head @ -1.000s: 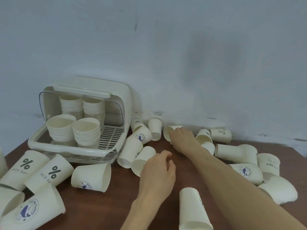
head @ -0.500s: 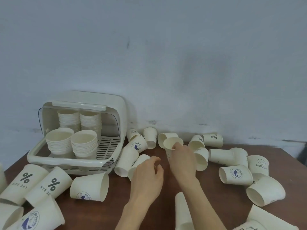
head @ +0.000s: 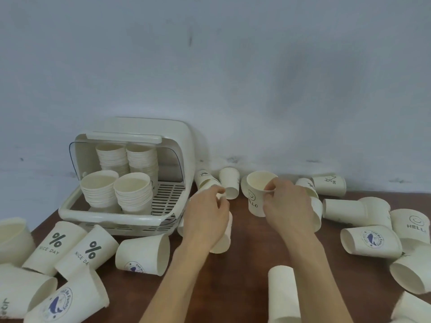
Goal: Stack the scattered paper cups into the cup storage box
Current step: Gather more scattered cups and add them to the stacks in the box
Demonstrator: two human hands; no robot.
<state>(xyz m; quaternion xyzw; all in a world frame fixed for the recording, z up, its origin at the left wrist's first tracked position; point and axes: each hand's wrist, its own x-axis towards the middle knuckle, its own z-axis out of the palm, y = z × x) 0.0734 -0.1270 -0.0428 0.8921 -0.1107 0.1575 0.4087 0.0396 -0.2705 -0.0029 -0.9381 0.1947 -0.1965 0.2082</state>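
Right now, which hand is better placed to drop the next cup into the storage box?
Likely the right hand: it already pinches the upright HELLO cup by its rim. The left hand is nearer the storage box but holds nothing.

A plain indoor room, with nothing to mark it clearly as a home, office or workplace. A dark brown wooden table [head: 245, 271] is pushed with its far edge against a bare, scuffed, pale blue-grey wall [head: 233, 78]. A cream plastic cup storage box [head: 186, 145] near the table's far left corner and loose paper cups [head: 142, 255] across the tabletop are the only furnishings.
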